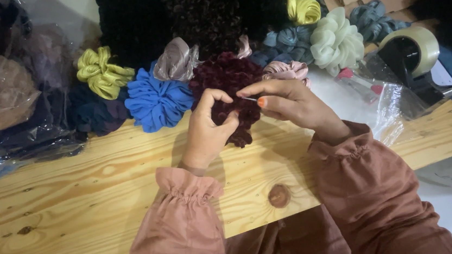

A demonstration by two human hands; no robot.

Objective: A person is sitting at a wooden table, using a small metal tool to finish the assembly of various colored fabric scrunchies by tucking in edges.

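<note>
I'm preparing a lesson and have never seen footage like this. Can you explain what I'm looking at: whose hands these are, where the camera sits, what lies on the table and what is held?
The single picture comes from a camera worn on a person's head, looking down at their own hands. The left hand grips a dark red scrunchie. The right hand pinches a thin needle against it. They work over a wooden table. Behind lie more scrunchies: a blue one, a yellow-green one, a pale green one. At the right stands a tape dispenser.
</note>
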